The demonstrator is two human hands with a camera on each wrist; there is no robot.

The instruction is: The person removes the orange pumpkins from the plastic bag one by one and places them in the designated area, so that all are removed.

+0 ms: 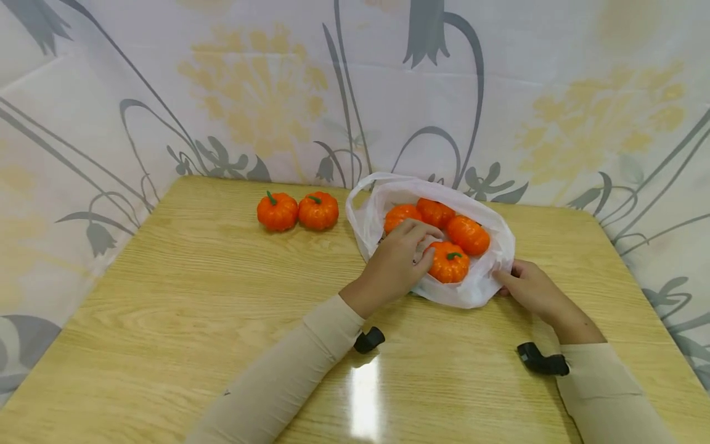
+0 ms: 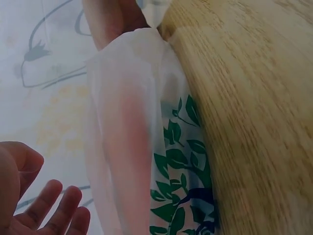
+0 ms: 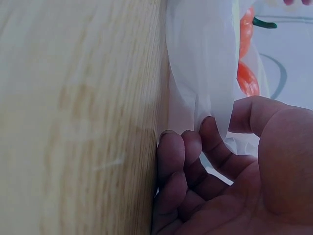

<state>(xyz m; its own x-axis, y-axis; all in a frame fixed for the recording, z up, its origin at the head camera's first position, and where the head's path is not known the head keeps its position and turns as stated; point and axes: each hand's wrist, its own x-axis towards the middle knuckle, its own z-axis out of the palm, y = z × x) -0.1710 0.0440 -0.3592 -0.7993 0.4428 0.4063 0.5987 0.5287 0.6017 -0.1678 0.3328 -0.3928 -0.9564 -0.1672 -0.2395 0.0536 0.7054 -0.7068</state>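
A white plastic bag [image 1: 481, 295] lies on the table with its mouth spread, and green leaf prints [image 2: 176, 161] show on its side. Several small orange pumpkins are inside, among them a front pumpkin [image 1: 448, 264] with a green stem. My left hand [image 1: 396, 259] is over the bag's mouth beside that front pumpkin; its fingers [image 2: 46, 203] are loosely bent and hold nothing. At the bag's right edge, my right hand [image 1: 535, 293] pinches the plastic between thumb and fingers [image 3: 215, 139].
Two more orange pumpkins, a left one [image 1: 277, 213] and a right one [image 1: 318, 211], sit side by side left of the bag. The wooden table [image 1: 194, 296] ends at a floral cloth [image 1: 266, 92] behind. Each wrist carries a black device [image 1: 543, 361].
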